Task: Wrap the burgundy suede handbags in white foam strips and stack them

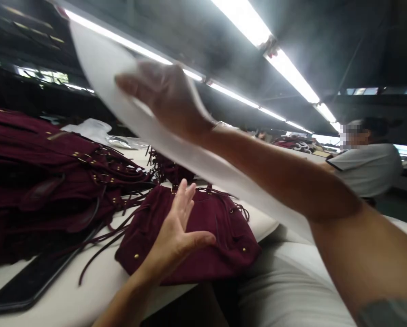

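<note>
A burgundy handbag [203,254] with small gold studs and thin dangling cords lies on the pale table in front of me. My left hand [176,227] is over the bag's front, thumb and fingers spread, with nothing in its grasp. Raised high above the bag, my right hand [169,97] is blurred by motion and has its fingers closed on a thin white sheet [97,68]. That sheet sweeps in a long curve behind my right forearm; whether it is paper or foam I cannot tell.
Several more burgundy bags [36,168] are heaped on the left. A flat black object [26,281] lies on the pale table [87,295] below them. Behind the heap is some clear plastic wrapping [128,142]. A person in a light shirt [370,168] is at the right.
</note>
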